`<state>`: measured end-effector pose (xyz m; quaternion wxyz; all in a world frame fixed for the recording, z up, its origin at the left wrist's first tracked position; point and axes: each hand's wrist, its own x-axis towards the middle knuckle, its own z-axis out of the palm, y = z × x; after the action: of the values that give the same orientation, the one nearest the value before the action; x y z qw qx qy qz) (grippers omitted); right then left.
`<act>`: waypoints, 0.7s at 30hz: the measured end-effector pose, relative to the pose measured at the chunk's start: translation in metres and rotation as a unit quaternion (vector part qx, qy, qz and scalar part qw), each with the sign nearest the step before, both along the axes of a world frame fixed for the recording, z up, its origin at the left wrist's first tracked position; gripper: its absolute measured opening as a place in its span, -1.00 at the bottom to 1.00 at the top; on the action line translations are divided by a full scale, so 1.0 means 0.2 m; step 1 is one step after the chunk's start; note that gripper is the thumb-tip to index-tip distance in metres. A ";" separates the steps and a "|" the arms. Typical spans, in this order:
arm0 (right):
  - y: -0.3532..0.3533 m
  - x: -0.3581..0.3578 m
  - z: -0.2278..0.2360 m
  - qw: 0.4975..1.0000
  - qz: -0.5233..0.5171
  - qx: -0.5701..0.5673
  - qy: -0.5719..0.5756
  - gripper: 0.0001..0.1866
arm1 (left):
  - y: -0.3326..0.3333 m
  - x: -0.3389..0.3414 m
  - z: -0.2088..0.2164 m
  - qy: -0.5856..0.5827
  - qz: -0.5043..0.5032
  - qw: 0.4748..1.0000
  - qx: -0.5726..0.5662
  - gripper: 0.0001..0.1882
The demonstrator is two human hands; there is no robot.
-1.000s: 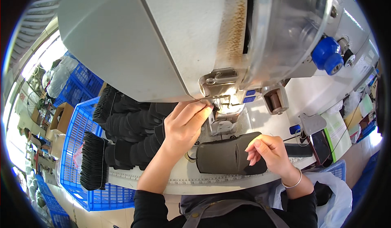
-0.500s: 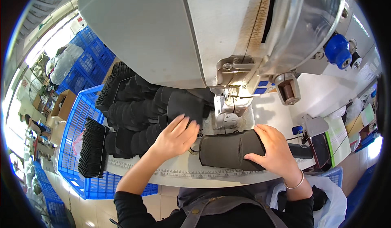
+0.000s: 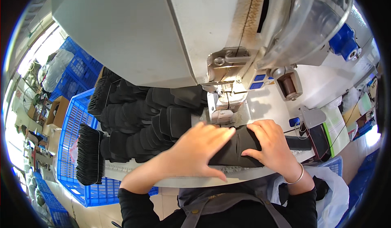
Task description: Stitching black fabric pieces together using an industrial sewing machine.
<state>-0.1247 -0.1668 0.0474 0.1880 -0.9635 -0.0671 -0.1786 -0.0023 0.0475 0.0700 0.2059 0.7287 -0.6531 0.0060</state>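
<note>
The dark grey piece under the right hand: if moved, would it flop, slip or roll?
Probably bendy rather than limp: what shows of the dark grey piece has no drooping folds. Its matte surface suggests little slipperiness. It seems unlikely to roll, lying broadly on the table.

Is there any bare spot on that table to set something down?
The white tabletop looks bare between the metal sewing foot, the brown cylinder and the right hand. Crowded: the left side, with stacked black pieces, and the front, where the left hand partly covers a dark piece.
</note>
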 end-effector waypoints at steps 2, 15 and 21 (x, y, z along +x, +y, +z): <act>0.00 0.00 0.00 1.000 0.007 -0.002 -0.003 -0.34 | -0.04 -0.07 -0.06 -0.080 -0.002 0.995 0.063 0.05; -0.03 -0.01 -0.01 0.994 0.013 0.044 -0.096 -0.52 | -0.05 -0.03 -0.11 -0.001 0.029 1.000 -0.006 -0.03; -0.04 -0.08 0.06 0.974 0.010 0.034 -0.222 -0.61 | 0.02 -0.06 -0.02 -0.019 0.063 0.990 -0.122 -0.12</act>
<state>-0.1403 -0.1748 0.0587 0.2032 -0.8921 -0.1107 -0.3881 -0.0148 0.0512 0.0664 0.2804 0.7375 -0.6040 0.1127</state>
